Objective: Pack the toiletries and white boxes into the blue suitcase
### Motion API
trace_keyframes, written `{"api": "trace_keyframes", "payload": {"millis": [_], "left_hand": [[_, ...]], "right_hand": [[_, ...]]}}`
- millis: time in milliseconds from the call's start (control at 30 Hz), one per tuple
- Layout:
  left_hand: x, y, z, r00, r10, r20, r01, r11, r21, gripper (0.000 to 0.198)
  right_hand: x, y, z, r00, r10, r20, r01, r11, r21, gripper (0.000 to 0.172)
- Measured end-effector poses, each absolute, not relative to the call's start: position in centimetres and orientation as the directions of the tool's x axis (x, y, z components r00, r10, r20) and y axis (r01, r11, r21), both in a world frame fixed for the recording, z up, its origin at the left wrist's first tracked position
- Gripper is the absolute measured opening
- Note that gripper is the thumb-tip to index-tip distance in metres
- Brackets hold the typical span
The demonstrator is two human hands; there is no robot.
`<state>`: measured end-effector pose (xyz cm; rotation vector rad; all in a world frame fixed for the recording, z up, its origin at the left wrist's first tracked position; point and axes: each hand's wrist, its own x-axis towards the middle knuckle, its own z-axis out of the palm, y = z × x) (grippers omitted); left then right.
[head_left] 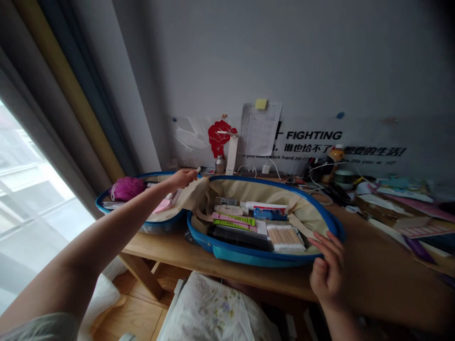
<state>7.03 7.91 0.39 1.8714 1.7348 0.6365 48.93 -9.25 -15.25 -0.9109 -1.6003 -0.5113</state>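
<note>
A blue, beige-lined suitcase lies spread out on a wooden desk. My left hand is over the back of its left half, near the hinge. Its fingers are pinched together, with a small pale bit at the tips that I cannot make out. My right hand is at the right front rim, fingers loosely spread beside a beige strap. In the right half lie a pack of cotton swabs, a toothpaste tube, a green and pink packet and a black case. A purple bath puff sits in the left half.
Behind the suitcase stand a white folding lamp and a small bottle. Cables, papers and a purple item clutter the desk's right side. A chair with a floral cushion is in front. A curtained window is at left.
</note>
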Motion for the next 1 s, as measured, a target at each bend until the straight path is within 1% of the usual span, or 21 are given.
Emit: {"api": "trace_keyframes", "payload": {"millis": [100,167,267,333,367,400,433,567,633,800,900,1000], "left_hand": [[10.3,7.8,0.3,0.163,0.986,0.017,0.700,-0.128,0.703,0.051],[13.0,7.8,0.1,0.261,0.965,0.013,0.674,-0.192,0.714,0.049],[17.3,7.9,-0.4,0.442,0.897,0.003,0.664,-0.330,0.671,0.035],[19.9,8.0,-0.9,0.510,0.860,-0.011,0.663,-0.385,0.643,0.021],[21.0,8.0,-1.1,0.526,0.850,-0.020,0.662,-0.394,0.638,0.018],[22.0,7.9,-1.4,0.533,0.845,-0.033,0.664,-0.394,0.635,0.018],[22.8,7.9,-1.7,0.539,0.841,-0.046,0.669,-0.394,0.630,0.023],[24.5,8.0,-2.5,0.533,0.843,-0.077,0.696,-0.384,0.607,0.051],[24.8,8.0,-2.9,0.527,0.846,-0.083,0.709,-0.384,0.592,0.056],[25.1,7.9,-3.9,0.543,0.838,-0.051,0.719,-0.433,0.543,0.038],[25.0,7.9,-4.3,0.558,0.830,-0.022,0.716,-0.468,0.518,0.035],[25.0,7.8,-4.7,0.569,0.822,-0.022,0.719,-0.484,0.498,0.029]], "right_hand": [[48.9,-9.3,-15.2,-0.037,0.280,0.959,0.783,0.605,-0.146,0.037],[48.9,-9.3,-15.2,-0.045,0.275,0.960,0.785,0.605,-0.137,0.036],[48.9,-9.4,-15.1,-0.058,0.273,0.960,0.786,0.605,-0.125,0.037],[48.9,-9.5,-15.1,-0.054,0.275,0.960,0.785,0.605,-0.129,0.037],[48.9,-9.5,-15.1,-0.051,0.278,0.959,0.786,0.604,-0.133,0.037],[48.9,-9.5,-15.1,-0.049,0.279,0.959,0.787,0.602,-0.135,0.037],[48.9,-9.5,-15.1,-0.046,0.280,0.959,0.789,0.599,-0.137,0.037],[48.9,-9.5,-15.2,-0.050,0.285,0.957,0.795,0.591,-0.135,0.037],[48.9,-9.6,-15.2,-0.052,0.289,0.956,0.796,0.590,-0.135,0.037],[48.9,-9.6,-15.3,-0.052,0.295,0.954,0.799,0.585,-0.137,0.037],[48.9,-9.7,-15.2,-0.048,0.309,0.950,0.790,0.593,-0.153,0.037],[48.8,-9.7,-15.2,-0.044,0.306,0.951,0.783,0.602,-0.157,0.038]]}}
